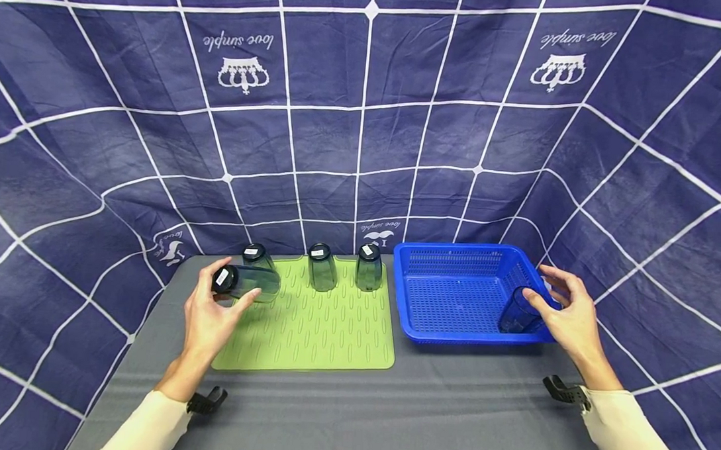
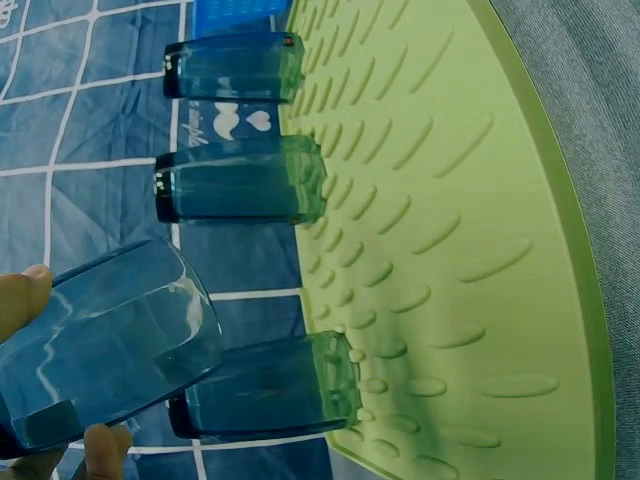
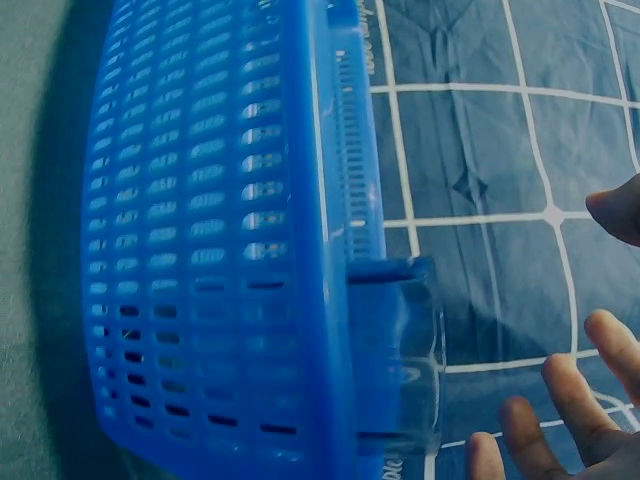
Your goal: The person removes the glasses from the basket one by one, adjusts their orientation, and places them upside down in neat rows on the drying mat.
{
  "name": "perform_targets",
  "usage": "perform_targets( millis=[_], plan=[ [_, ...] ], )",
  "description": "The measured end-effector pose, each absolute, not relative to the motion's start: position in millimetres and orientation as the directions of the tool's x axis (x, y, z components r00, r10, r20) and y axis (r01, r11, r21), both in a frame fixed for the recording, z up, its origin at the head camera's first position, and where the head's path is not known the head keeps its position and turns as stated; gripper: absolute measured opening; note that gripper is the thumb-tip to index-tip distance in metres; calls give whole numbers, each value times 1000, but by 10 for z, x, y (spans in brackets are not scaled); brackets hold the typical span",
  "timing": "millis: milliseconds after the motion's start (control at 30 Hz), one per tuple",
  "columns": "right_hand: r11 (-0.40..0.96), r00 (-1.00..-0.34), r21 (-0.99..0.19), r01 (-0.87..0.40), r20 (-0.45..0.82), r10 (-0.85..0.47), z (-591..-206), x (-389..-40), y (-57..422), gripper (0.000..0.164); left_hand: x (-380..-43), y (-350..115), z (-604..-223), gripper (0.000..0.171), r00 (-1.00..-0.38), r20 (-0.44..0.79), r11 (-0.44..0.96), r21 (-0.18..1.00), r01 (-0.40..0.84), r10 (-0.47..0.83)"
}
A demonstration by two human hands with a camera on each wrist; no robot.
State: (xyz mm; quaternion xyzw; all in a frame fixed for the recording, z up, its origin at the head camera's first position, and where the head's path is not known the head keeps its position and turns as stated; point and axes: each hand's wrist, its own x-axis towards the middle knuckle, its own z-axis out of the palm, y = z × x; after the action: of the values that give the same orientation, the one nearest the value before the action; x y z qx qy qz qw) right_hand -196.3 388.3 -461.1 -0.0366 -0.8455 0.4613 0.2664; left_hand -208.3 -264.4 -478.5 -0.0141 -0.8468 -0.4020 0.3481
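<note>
My left hand [image 1: 205, 322] grips a dark-tinted glass [image 1: 257, 283] that lies tipped sideways above the left part of the green ridged mat [image 1: 309, 342]. In the left wrist view the held glass [image 2: 120, 330] points its wide mouth toward the mat, between thumb and fingers. Three similar glasses stand upside down along the mat's back edge: one behind the held glass [image 1: 254, 252], one in the middle [image 1: 322, 269], one on the right [image 1: 368, 271]. My right hand [image 1: 574, 318], fingers spread, hovers beside a glass [image 3: 405, 350] standing in the blue basket [image 1: 413, 333].
The basket stands right of the mat, its slotted wall [image 3: 200, 220] facing the front of the grey table [image 1: 390, 411]. Close behind hangs a blue checked curtain [image 1: 328, 138], which also runs along both sides.
</note>
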Motion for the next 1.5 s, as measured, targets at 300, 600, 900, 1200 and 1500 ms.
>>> perform_targets(
  millis=[300, 600, 900, 1200, 1500],
  plan=[
    [663, -895, -745, -75, 343, 285, -4651, -1947, 3967, 70, -2138, -2690, -4864, 89, -772, 576, 711, 659, 245, -268],
    [701, -916, -711, -65, 321, 241, -4713, -1933, 4024, 77, -2202, -2720, -4948, 91, -789, 555, 734, 646, 209, -264],
    [733, -916, -670, -115, 357, 183, -4747, -1953, 4044, 80, -2273, -2745, -5036, 91, -803, 536, 751, 635, 181, -259],
    [735, -926, -667, -122, 344, 158, -4786, -1934, 4046, 83, -2309, -2760, -5146, 89, -814, 518, 755, 635, 162, -262],
    [762, -925, -640, -100, 342, 167, -4812, -1923, 4055, 86, -2381, -2748, -5206, 88, -814, 530, 756, 628, 187, -239]
  ],
)
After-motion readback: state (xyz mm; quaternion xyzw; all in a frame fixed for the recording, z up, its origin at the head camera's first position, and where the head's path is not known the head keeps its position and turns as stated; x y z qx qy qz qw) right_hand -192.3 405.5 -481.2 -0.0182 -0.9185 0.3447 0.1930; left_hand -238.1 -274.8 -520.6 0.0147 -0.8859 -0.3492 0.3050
